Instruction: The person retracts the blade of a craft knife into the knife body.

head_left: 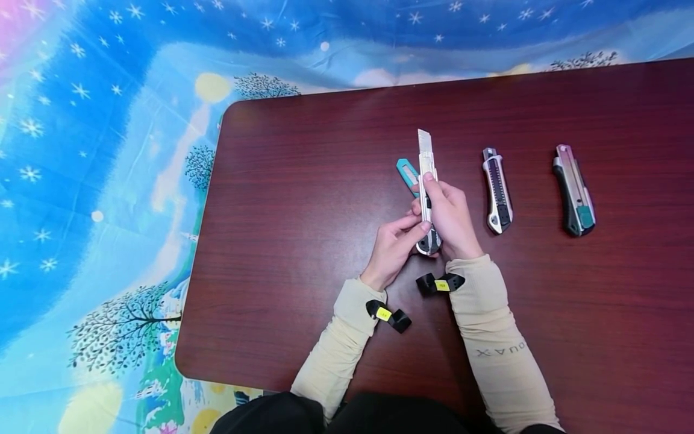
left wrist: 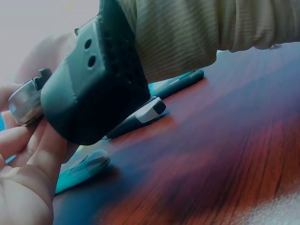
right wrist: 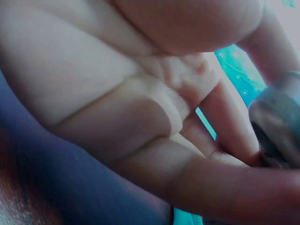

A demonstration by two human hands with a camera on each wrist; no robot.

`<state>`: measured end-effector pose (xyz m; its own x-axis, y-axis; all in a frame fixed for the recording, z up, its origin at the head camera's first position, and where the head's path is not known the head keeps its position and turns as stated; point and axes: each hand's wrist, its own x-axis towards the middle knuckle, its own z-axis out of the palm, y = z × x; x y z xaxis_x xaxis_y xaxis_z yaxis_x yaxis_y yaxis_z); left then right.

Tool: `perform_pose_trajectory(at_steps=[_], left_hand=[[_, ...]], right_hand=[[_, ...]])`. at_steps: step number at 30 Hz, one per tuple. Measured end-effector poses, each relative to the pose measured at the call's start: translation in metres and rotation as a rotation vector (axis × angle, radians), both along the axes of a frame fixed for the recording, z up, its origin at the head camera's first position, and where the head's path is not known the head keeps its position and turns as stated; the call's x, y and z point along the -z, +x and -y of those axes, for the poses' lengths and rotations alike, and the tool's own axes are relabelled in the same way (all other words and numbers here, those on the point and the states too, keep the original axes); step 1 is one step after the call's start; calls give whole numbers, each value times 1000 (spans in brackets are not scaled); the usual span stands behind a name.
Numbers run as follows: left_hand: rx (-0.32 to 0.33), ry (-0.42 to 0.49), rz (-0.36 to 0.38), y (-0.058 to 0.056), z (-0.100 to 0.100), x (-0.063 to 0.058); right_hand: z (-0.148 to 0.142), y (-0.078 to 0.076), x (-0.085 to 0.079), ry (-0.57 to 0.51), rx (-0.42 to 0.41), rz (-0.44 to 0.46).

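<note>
A silver utility knife [head_left: 426, 161] is held above the table, its blade [head_left: 425, 140] extended and pointing away from me. My right hand [head_left: 454, 222] grips its body from the right, with the thumb lying along the front. Lower down, my left hand [head_left: 391, 248] pinches the knife near its dark-and-silver butt end, thumb on top. In the left wrist view, the knife's end [left wrist: 26, 105] shows between the fingers. The right wrist view has part of its rounded end [right wrist: 279, 117] at the right edge. Behind the held knife lies a small teal cutter [head_left: 405, 172], partly covered.
Two more utility knives lie to the right: a white-and-black one [head_left: 497, 190] and a black one with a green slider [head_left: 576, 191]. They rest on a dark red wood-grain table [head_left: 293, 241] with a rounded left corner. A blue patterned cloth [head_left: 135, 150] hangs beyond it.
</note>
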<state>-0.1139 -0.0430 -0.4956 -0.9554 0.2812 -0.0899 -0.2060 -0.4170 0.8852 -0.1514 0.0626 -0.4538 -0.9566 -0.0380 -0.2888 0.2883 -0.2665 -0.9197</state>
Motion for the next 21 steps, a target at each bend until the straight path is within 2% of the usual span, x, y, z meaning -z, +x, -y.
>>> perform_pose_trajectory(at_steps=[5,12,17,21], left_hand=[[7,-18,-16,0,-1,2],[-6,-53,-47,0,-2,8],[0,-58,-48,-1,-2,13],[0,-77,-20,0,-2,7]], right_hand=[[-1,0,0,31,15,37],[-1,-1,4,71,6,41],[-7,-10,35,92,-6,4],[-9,-17,59,138,10,-43]])
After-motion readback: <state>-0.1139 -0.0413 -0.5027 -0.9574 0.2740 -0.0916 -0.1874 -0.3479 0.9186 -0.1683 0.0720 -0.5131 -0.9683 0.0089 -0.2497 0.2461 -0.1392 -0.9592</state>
